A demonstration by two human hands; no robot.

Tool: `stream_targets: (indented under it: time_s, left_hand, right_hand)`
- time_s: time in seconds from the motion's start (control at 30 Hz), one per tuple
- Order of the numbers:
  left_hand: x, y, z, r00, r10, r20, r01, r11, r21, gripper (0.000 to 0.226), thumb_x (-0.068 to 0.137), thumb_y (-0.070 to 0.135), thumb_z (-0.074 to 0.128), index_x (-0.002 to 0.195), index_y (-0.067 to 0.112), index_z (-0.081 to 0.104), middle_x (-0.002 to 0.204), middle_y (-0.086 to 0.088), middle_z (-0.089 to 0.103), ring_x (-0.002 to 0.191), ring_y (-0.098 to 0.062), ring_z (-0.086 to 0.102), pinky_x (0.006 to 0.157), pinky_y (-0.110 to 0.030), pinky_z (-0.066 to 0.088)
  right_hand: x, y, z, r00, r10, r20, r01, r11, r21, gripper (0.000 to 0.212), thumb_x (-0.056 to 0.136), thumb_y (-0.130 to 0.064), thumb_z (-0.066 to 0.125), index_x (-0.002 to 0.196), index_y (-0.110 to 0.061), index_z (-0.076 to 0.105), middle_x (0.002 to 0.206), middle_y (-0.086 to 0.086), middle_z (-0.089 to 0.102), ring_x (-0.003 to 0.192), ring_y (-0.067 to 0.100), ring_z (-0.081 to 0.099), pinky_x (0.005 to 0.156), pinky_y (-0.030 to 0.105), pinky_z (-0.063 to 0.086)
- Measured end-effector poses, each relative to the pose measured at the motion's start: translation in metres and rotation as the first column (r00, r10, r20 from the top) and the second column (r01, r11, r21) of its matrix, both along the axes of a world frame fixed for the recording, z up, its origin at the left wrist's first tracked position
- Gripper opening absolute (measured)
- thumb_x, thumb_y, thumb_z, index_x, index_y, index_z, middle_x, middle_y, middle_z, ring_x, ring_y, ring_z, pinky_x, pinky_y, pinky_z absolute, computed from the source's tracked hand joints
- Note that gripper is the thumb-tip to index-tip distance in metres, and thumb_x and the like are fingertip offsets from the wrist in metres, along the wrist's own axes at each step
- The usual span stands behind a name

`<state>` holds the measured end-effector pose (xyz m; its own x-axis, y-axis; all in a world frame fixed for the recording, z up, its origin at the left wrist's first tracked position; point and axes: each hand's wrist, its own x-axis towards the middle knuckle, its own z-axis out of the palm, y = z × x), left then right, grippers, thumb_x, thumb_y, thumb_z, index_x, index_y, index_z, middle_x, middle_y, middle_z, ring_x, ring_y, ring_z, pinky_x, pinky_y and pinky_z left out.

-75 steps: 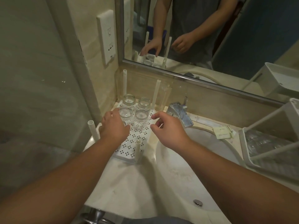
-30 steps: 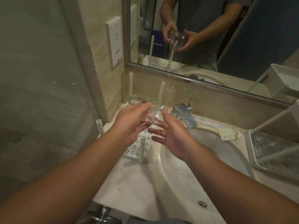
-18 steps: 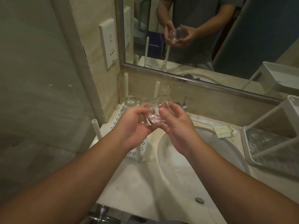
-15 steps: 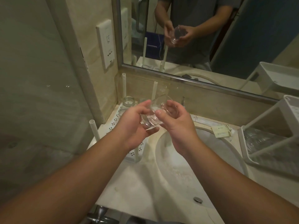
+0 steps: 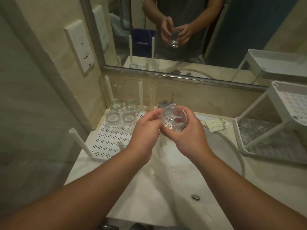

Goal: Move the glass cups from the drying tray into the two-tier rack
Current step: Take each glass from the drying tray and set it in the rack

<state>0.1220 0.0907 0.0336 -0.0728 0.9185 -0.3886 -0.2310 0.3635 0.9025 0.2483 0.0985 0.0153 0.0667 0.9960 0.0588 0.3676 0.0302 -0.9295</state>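
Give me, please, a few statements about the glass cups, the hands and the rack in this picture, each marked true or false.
1. Both hands hold one glass cup above the basin. True: the left hand and the right hand both grip it.
2. The drying tray holds no cups. False: four cups stand at its far end.
3. The held cup is upside down. False: its open mouth faces up, towards the camera.
4. The two-tier rack stands to the right of the basin. True.
5. The rack's upper tier is full of cups. False: none shows there.
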Motion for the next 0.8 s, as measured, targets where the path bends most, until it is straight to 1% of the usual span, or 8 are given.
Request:
stream_targets:
  time_s: [0.13, 0.27, 0.33, 0.4, 0.47, 0.6, 0.67, 0.8]
  left_hand:
    - [0.031, 0.003, -0.001, 0.995, -0.073, -0.063, 0.072, 0.997, -0.022, 0.067, 0.059, 0.012, 0.053, 0.123, 0.024, 0.068, 0.125, 0.003, 0.068, 0.121, -0.015, 0.061, 0.108, -0.044, 0.047]
    - [0.068, 0.003, -0.004, 0.984, -0.128, -0.126, 0.125, 0.992, -0.026, 0.065, 0.064, 0.013, 0.053, 0.126, 0.023, 0.067, 0.127, 0.004, 0.067, 0.123, -0.014, 0.059, 0.106, -0.038, 0.047]
    - [0.088, 0.002, -0.007, 0.974, -0.162, -0.16, 0.161, 0.987, -0.018, 0.056, 0.073, 0.008, 0.054, 0.125, 0.024, 0.067, 0.124, 0.005, 0.068, 0.118, -0.011, 0.061, 0.092, -0.027, 0.05]
    - [0.11, 0.002, -0.011, 0.964, -0.204, -0.169, 0.205, 0.979, -0.011, 0.05, 0.081, 0.0, 0.053, 0.123, 0.023, 0.067, 0.118, 0.003, 0.07, 0.102, -0.006, 0.064, 0.069, -0.014, 0.049]
    - [0.132, 0.0, -0.013, 0.951, -0.255, -0.174, 0.257, 0.966, -0.012, 0.05, 0.083, -0.004, 0.052, 0.123, 0.022, 0.067, 0.111, 0.002, 0.069, 0.088, -0.005, 0.063, 0.057, -0.008, 0.045]
    - [0.174, -0.005, -0.022, 0.914, -0.351, -0.204, 0.351, 0.936, -0.039, 0.053, 0.077, 0.006, 0.058, 0.124, 0.026, 0.066, 0.115, 0.003, 0.069, 0.099, -0.011, 0.063, 0.08, -0.025, 0.045]
    - [0.196, -0.008, -0.023, 0.905, -0.378, -0.196, 0.375, 0.925, -0.055, 0.058, 0.07, 0.014, 0.059, 0.125, 0.028, 0.065, 0.116, 0.004, 0.067, 0.101, -0.012, 0.061, 0.084, -0.029, 0.044]
    - [0.238, -0.015, -0.028, 0.886, -0.423, -0.192, 0.419, 0.906, -0.062, 0.037, 0.087, 0.012, 0.059, 0.117, 0.033, 0.061, 0.114, 0.014, 0.062, 0.109, -0.005, 0.058, 0.094, -0.031, 0.046]
  right_hand:
    - [0.032, -0.003, -0.004, 0.999, -0.034, 0.005, 0.034, 0.999, -0.023, 0.06, 0.063, -0.039, 0.089, 0.103, -0.054, 0.048, 0.109, -0.028, 0.059, 0.101, -0.008, 0.057, 0.081, 0.022, 0.051]
    - [0.068, -0.008, -0.013, 0.996, -0.084, -0.015, 0.083, 0.995, -0.064, 0.072, 0.062, -0.039, 0.09, 0.122, -0.044, 0.049, 0.116, -0.026, 0.057, 0.108, -0.006, 0.055, 0.086, 0.038, 0.056]
    - [0.088, -0.012, -0.017, 0.993, -0.116, -0.013, 0.115, 0.991, -0.072, 0.073, 0.062, -0.037, 0.09, 0.121, -0.044, 0.048, 0.115, -0.026, 0.057, 0.107, -0.006, 0.055, 0.088, 0.037, 0.055]
    - [0.109, -0.017, -0.019, 0.99, -0.143, -0.011, 0.141, 0.987, -0.079, 0.068, 0.062, -0.034, 0.09, 0.113, -0.049, 0.047, 0.111, -0.029, 0.058, 0.104, -0.008, 0.056, 0.087, 0.029, 0.054]
    - [0.132, -0.022, -0.022, 0.985, -0.17, 0.006, 0.17, 0.981, -0.093, 0.068, 0.062, -0.034, 0.09, 0.114, -0.047, 0.047, 0.11, -0.028, 0.058, 0.104, -0.007, 0.057, 0.086, 0.024, 0.052]
    - [0.176, -0.032, -0.031, 0.974, -0.227, 0.0, 0.225, 0.966, -0.126, 0.076, 0.063, -0.032, 0.09, 0.127, -0.037, 0.049, 0.118, -0.022, 0.058, 0.107, -0.001, 0.057, 0.088, 0.025, 0.051]
    - [0.198, -0.038, -0.035, 0.965, -0.262, 0.004, 0.26, 0.956, -0.138, 0.076, 0.064, -0.032, 0.09, 0.127, -0.037, 0.049, 0.12, -0.021, 0.058, 0.105, -0.004, 0.056, 0.088, 0.024, 0.05]
    - [0.241, -0.048, -0.044, 0.94, -0.342, 0.023, 0.341, 0.928, -0.148, 0.075, 0.065, -0.035, 0.089, 0.128, -0.037, 0.048, 0.123, -0.021, 0.057, 0.108, -0.001, 0.056, 0.091, 0.025, 0.049]
